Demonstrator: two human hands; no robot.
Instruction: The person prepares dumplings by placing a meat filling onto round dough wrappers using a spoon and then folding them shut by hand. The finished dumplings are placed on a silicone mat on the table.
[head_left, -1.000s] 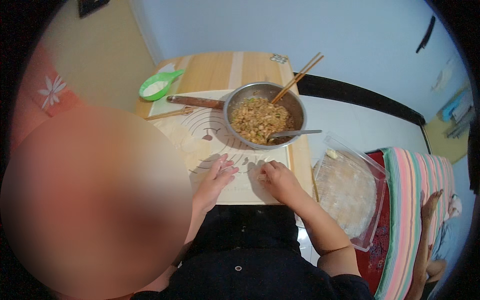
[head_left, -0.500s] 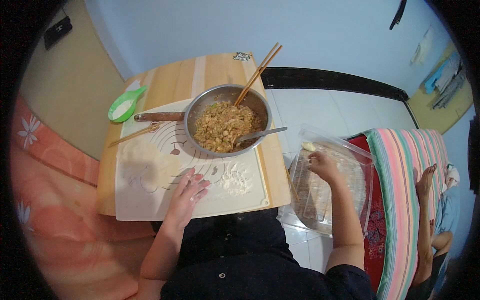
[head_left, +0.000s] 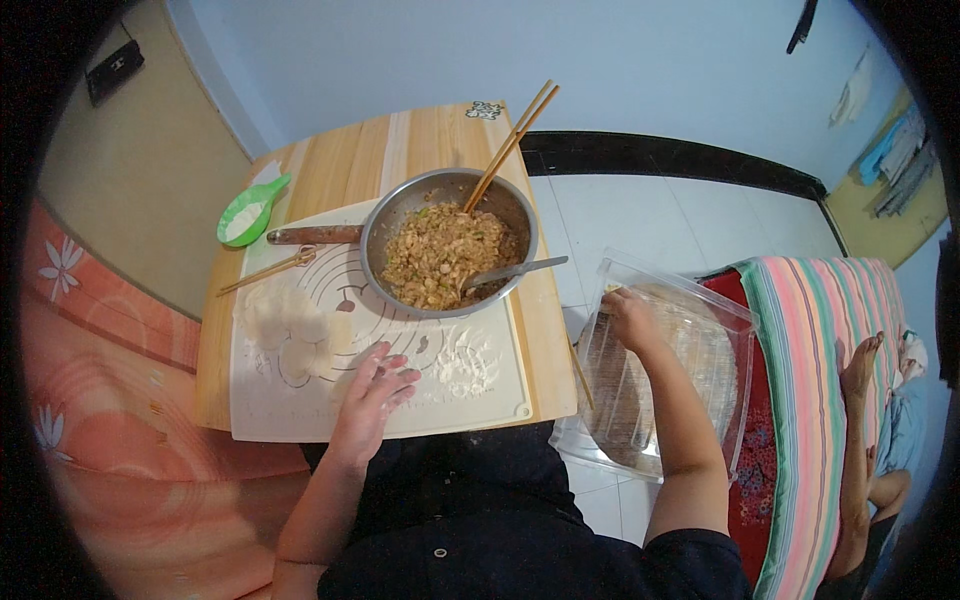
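My left hand (head_left: 374,400) hovers at the near edge of a white pastry mat (head_left: 410,425), palm up, floured fingers apart and nothing in them. At the far left corner of a clear plastic tray (head_left: 742,400), my right hand (head_left: 632,322) has its fingers closed around a pale dumpling, mostly hidden by them. Several round dough wrappers (head_left: 300,355) lie on the mat to the left. White flour (head_left: 465,365) is scattered to the right of my left hand. Behind it stands a metal bowl (head_left: 372,262) of minced filling (head_left: 440,250), with chopsticks (head_left: 512,145) and a metal-handled utensil (head_left: 525,268) in it.
A rolling pin (head_left: 318,235) and thin wooden sticks (head_left: 265,272) lie left of the bowl. A green scoop (head_left: 245,215) of flour sits at the table's (head_left: 345,160) far left. Right of the tray, a person's leg (head_left: 855,460) rests near a striped cloth (head_left: 790,400).
My right hand has moved slightly farther and left, over the dumpling that showed beyond its fingertips before. My left hand has hardly moved.
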